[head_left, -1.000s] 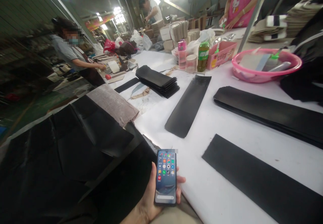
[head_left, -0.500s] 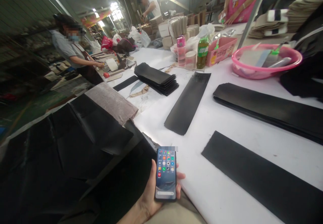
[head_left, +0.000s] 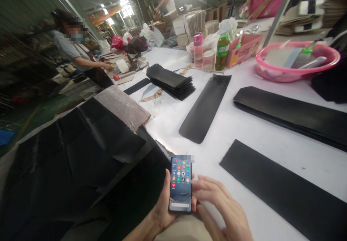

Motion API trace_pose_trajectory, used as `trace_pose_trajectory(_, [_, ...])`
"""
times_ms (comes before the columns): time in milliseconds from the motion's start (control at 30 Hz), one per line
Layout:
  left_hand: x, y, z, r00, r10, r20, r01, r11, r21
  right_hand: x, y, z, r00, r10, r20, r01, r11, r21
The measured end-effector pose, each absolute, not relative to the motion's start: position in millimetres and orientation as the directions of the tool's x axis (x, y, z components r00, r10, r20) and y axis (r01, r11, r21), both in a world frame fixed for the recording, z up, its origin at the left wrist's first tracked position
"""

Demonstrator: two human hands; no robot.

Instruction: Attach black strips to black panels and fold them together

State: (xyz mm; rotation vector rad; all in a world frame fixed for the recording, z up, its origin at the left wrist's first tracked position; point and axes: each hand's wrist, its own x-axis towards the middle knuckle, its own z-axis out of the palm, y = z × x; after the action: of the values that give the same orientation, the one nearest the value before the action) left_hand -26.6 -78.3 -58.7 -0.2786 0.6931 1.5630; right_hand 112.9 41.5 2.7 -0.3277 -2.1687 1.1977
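A smartphone (head_left: 180, 194) is upright in my left hand (head_left: 163, 204), its lit screen showing rows of app icons. The thumb lies along its left edge and fingertips wrap round the right edge. My right hand (head_left: 223, 203) is beside the phone on the right, fingers stretched out and slightly apart, holding nothing. Whether its fingertips touch the phone or the left fingers I cannot tell. Beyond the phone, a flat black strip (head_left: 207, 107) lies on the white table (head_left: 162, 125). Another black strip (head_left: 282, 183) lies to the right of my hands.
Further back are a stack of black pieces (head_left: 169, 80), a long black stack (head_left: 287, 114), a pink basin (head_left: 295, 76), a green bottle (head_left: 222, 53) and a pink box (head_left: 244, 51). Black sheets (head_left: 81, 139) drape at left. Co-workers stand beyond, one person (head_left: 73, 49) at left.
My right hand has come into view from below and is now at the phone's right side. The view has shifted slightly; my left hand still holds the phone.
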Motion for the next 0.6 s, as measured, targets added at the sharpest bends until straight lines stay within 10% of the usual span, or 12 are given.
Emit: trace_pose_trajectory(600, [-31.2,-75.8,-55.7,-0.100,0.862,-0.498,-0.990,-0.038,0.133,71.4,32.7,-49.3,-0.806,0.344,0.481,0.070,0.863,-0.500])
